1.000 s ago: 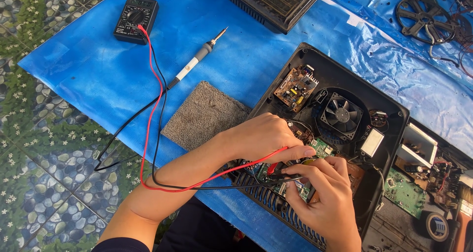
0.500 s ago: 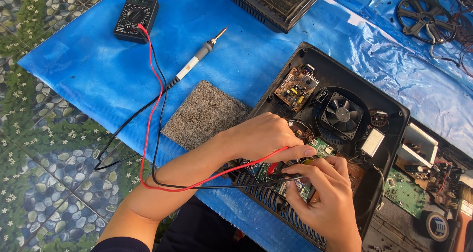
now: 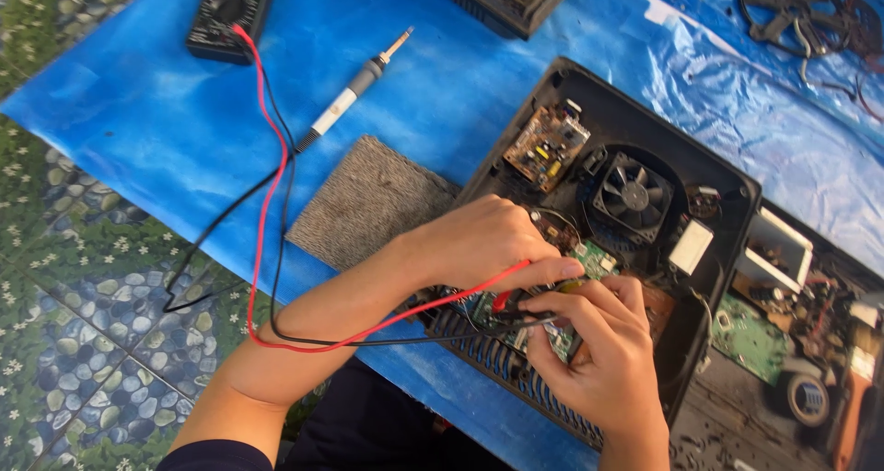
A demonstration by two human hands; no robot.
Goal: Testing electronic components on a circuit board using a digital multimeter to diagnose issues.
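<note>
An opened black appliance housing (image 3: 727,181) lies on a blue plastic sheet, showing a fan (image 3: 633,193), a brown circuit board (image 3: 547,146) and a green circuit board (image 3: 594,257). My left hand (image 3: 479,241) pinches the red test probe (image 3: 502,300) over the green board. Beside it, my right hand (image 3: 603,360) grips the black test probe (image 3: 529,321), tip on the same board. Red and black leads (image 3: 267,213) run back to a black multimeter (image 3: 228,15) at the far left.
A soldering iron (image 3: 354,82) lies on the blue sheet (image 3: 138,112) beside a grey abrasive pad (image 3: 368,204). Another black housing (image 3: 502,0) sits at the top; a fan grille (image 3: 787,11) top right. A second opened device (image 3: 792,342) is at right. Patterned floor lies left.
</note>
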